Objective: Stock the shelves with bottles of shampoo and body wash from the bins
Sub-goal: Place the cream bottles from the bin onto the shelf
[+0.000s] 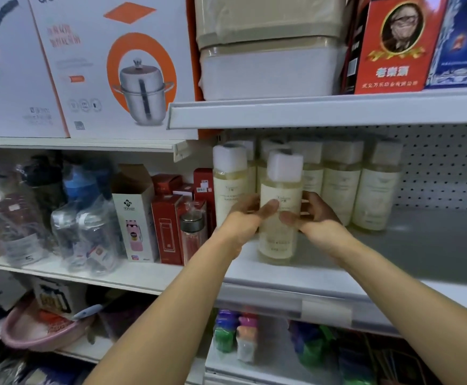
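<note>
Pale shampoo bottle (285, 190), white cap, upright near front edge of grey shelf (435, 245). Left hand (240, 220) and right hand (317, 216) grip it from either side, thumbs across label, fingers curled behind. Matching bottles (340, 187) in row just behind, against pegboard (446, 168). Red boxed flasks (168, 229) on neighbouring shelf, left.

The grey shelf (435, 245) carries pale, white-capped bottles (340, 190), all upright and crowded together on its left part, close to the pegboard (446, 168) at the back. One front bottle (278, 245) stands ahead of them, near the shelf's front edge.
</note>
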`<state>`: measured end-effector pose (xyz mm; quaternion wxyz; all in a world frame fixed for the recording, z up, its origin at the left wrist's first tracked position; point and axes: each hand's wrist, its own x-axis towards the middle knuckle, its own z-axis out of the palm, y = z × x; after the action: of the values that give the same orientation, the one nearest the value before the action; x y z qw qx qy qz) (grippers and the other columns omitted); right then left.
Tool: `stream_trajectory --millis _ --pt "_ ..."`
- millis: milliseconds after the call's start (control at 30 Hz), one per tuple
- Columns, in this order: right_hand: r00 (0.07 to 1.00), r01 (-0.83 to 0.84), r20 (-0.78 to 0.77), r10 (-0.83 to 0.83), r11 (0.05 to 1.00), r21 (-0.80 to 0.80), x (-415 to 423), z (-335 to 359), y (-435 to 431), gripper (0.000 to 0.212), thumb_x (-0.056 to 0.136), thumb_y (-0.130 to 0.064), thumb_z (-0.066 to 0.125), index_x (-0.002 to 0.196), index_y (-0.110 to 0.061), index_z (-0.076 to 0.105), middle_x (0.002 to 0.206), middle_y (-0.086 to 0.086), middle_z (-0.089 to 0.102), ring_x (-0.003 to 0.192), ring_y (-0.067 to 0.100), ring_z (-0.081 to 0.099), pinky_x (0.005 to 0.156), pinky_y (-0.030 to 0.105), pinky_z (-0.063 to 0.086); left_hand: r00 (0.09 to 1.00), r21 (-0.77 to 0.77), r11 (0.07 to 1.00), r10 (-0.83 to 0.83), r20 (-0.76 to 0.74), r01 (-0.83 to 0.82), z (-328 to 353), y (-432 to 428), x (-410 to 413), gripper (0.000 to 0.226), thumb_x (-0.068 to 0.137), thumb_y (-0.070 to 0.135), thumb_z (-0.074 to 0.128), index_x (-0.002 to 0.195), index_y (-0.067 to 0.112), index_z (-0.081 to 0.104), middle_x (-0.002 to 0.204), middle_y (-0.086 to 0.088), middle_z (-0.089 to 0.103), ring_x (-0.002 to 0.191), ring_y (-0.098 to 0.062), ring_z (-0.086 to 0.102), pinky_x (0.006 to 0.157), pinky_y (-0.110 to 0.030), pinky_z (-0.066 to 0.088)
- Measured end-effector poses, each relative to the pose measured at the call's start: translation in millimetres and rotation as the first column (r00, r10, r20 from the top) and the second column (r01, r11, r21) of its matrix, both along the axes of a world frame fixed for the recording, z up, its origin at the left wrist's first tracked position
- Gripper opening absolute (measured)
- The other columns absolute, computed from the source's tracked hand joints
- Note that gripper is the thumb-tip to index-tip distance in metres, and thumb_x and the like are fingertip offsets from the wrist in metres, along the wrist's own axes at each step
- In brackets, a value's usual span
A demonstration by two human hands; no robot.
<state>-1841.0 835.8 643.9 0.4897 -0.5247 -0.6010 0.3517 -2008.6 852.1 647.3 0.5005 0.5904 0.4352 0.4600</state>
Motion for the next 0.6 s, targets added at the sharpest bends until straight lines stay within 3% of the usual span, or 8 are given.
stream_trajectory --millis 133,267,433,600 --pt "1.000 0.005 -0.008 -0.004 0.999 0.036 -2.3 -5.2 22.3 0.070 0.081 -0.033 0.078 0.139 -0.023 0.041 0.134 0.000 0.057 0.119 0.022 0.056 0.101 0.046 0.049 0.998 0.022 0.999 0.047 -0.036 -0.046 -5.3 10.4 11.5 0.027 0.098 0.035 0.062 0.122 0.025 0.063 0.120 -0.005 0.069 0.113 -0.024 0.064 0.102 -0.046 0.050" --pt "1.000 -0.015 0.025 0.014 0.998 0.057 -5.2 -5.8 39.1 0.072 0.083 -0.036 0.076 0.141 -0.021 0.037 0.131 -0.004 0.054 0.120 0.018 0.053 0.102 0.040 0.047 0.995 0.036 0.995 0.098 0.022 -0.098 -9.3 19.3 17.6 0.009 0.099 0.019 0.060 0.106 0.019 0.065 0.112 -0.007 0.072 0.104 -0.020 0.068 0.096 -0.037 0.053" --pt "0.999 -0.038 0.039 0.035 0.996 0.079 -7.9 -3.8 48.2 0.071 0.085 -0.032 0.073 0.142 -0.017 0.034 0.125 -0.010 0.050 0.114 0.010 0.050 0.096 0.031 0.043 0.996 0.054 0.995 0.077 0.051 -0.080 -12.7 23.1 17.4 0.018 0.098 0.013 0.059 0.115 0.015 0.063 0.103 0.001 0.072 0.088 -0.006 0.068 0.072 -0.015 0.053" --pt "0.999 -0.025 0.044 0.022 0.997 0.071 -11.9 -4.7 52.0 0.069 0.088 -0.028 0.072 0.144 -0.016 0.033 0.128 -0.008 0.050 0.115 0.010 0.050 0.099 0.033 0.044 0.994 0.044 0.995 0.083 0.068 -0.086 -14.0 23.6 18.3 0.025 0.097 0.014 0.062 0.122 0.011 0.063 0.108 -0.002 0.072 0.097 -0.013 0.069 0.084 -0.024 0.054"
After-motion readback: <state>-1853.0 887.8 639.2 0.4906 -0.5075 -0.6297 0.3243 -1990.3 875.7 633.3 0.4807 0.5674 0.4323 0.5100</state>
